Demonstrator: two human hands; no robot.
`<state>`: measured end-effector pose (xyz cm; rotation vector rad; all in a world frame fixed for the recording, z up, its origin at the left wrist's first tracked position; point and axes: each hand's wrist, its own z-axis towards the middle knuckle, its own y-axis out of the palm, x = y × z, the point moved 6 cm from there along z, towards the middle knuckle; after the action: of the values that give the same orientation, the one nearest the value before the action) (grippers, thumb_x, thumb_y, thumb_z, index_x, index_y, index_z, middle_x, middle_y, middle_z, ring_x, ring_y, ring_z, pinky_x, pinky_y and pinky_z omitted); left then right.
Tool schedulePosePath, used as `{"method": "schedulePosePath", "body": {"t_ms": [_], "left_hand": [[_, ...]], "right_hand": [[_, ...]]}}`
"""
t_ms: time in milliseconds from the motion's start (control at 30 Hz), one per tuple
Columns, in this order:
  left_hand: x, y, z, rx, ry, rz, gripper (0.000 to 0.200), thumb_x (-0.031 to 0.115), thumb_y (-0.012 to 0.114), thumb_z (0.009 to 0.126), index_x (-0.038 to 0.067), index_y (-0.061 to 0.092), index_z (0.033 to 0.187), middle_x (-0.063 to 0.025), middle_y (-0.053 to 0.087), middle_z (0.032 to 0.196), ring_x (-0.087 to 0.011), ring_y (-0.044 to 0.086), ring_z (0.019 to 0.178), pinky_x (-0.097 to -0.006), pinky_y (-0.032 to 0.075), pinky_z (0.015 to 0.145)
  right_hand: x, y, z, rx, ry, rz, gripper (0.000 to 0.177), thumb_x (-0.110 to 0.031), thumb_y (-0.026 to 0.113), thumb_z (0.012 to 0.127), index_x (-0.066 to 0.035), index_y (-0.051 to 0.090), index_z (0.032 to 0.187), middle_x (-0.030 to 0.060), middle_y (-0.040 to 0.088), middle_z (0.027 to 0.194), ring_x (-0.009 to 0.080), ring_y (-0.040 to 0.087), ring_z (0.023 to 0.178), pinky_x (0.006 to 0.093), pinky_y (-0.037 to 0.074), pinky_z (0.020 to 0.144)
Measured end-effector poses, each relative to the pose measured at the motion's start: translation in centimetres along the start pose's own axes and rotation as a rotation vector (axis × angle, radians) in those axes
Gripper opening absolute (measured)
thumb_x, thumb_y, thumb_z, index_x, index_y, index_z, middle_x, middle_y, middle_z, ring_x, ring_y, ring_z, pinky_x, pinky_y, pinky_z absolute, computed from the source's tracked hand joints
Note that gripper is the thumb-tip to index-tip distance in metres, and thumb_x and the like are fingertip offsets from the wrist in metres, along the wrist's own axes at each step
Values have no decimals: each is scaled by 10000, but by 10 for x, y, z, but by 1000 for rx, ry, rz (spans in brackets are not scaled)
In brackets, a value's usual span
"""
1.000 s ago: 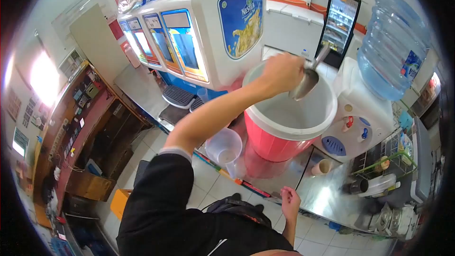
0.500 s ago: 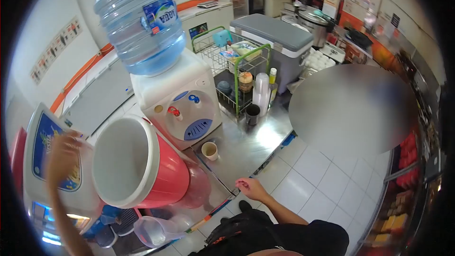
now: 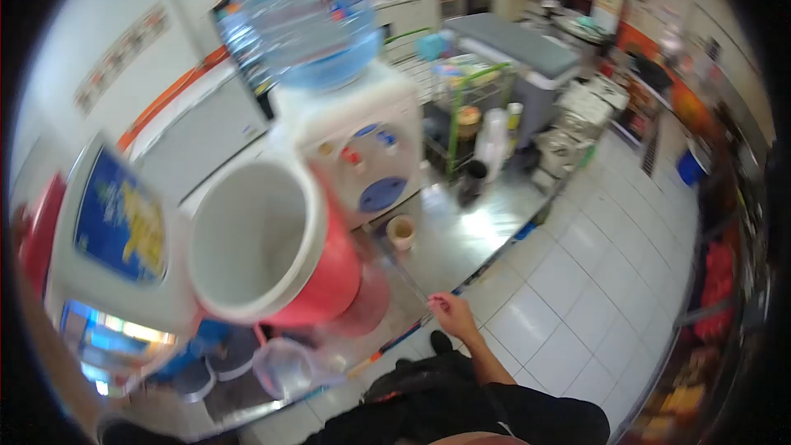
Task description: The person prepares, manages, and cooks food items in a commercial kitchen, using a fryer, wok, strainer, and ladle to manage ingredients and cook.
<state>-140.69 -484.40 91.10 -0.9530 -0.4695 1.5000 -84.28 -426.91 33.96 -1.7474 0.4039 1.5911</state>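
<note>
We are finding the whole frame smeared by motion. At 12 o'clock the water bottle [image 3: 301,8] is running off the top edge, and its label is blurring past reading. At 9 o'clock the print on the blue panel [image 3: 119,218] is smearing likewise. At 7 o'clock the clear jug [image 3: 288,367] is blurring too far to show any contents. At 5 o'clock the right hand [image 3: 451,311] is curling at the edge of the counter [image 3: 461,227]; we are failing to tell whether it is pinching anything. The left hand is lying out of view. At 1 o'clock the goods on the rack [image 3: 470,107] are merging into colour patches.
</note>
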Motion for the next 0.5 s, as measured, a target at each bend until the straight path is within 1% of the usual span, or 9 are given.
{"method": "schedulePosePath", "body": {"t_ms": [33, 100, 167, 200, 233, 300, 367, 400, 500], "left_hand": [[-15, 0, 9, 2, 4, 27, 440, 366, 525, 885, 148, 519, 1267, -177, 600, 1140, -362, 577, 1045, -406, 459, 912], [-47, -12, 15, -15, -15, 106, 455, 397, 507, 896, 156, 506, 1283, -189, 593, 1164, -384, 568, 1063, -419, 453, 926], [-75, -46, 19, -38, -75, 193, 472, 427, 489, 908, 164, 493, 1300, -201, 586, 1188, -406, 560, 1081, -432, 447, 941], [-86, -72, 13, -26, -118, 214, 480, 442, 480, 914, 168, 487, 1308, -207, 582, 1200, -417, 556, 1090, -439, 444, 948], [-93, -93, 14, 14, -134, 205, 489, 458, 471, 919, 172, 481, 1317, -213, 579, 1211, -428, 552, 1100, -445, 441, 956], [-89, -126, 9, 303, -90, 23, 397, 438, 473, 912, 122, 545, 1142, -246, 613, 1085, -466, 569, 1022, -490, 459, 897], [-65, -170, -10, 621, 107, -116, 288, 324, 468, 921, 93, 533, 1080, -248, 622, 1030, -471, 568, 982, -507, 458, 863], [-45, -199, -18, 609, 149, -160, 373, 368, 488, 903, 86, 470, 1146, -243, 595, 1085, -455, 544, 1032, -489, 436, 900], [63, -284, -72, 434, 219, -319, 711, 500, 548, 848, 67, 282, 1346, -228, 515, 1252, -405, 472, 1182, -435, 371, 1011]], "right_hand": [[4, 6, -6, -23, -33, -21, 194, -146, 637, 871, 5, 645, 994, 76, 672, 805, 107, 615, 711, 250, 502, 661], [0, 10, -10, -82, -68, 32, 182, -133, 641, 867, 10, 646, 980, 67, 669, 809, 98, 608, 710, 243, 499, 655], [-18, 9, -8, -98, -64, -9, 187, -121, 630, 872, 25, 633, 989, 78, 666, 813, 105, 616, 723, 247, 501, 659], [-8, 9, -7, -100, -69, -10, 188, -135, 621, 878, 17, 632, 988, 100, 670, 807, 134, 632, 726, 271, 506, 668], [-2, 9, -5, -71, -65, -22, 189, -149, 613, 883, 8, 632, 987, 122, 674, 802, 162, 648, 730, 295, 511, 677], [-4, 10, 0, -86, -69, -32, 196, -151, 609, 886, 12, 628, 992, 127, 674, 803, 169, 654, 738, 298, 514, 683], [0, 6, -7, -79, -38, -51, 203, -153, 605, 888, 17, 625, 997, 132, 674, 805, 176, 660, 747, 301, 516, 688], [-2, 9, -5, -91, -65, -56, 205, -156, 603, 890, 19, 624, 995, 131, 673, 802, 177, 662, 749, 298, 517, 686], [-11, 13, 0, -107, -91, -49, 205, -161, 600, 896, 18, 622, 993, 128, 672, 801, 170, 658, 744, 286, 515, 669]]}}
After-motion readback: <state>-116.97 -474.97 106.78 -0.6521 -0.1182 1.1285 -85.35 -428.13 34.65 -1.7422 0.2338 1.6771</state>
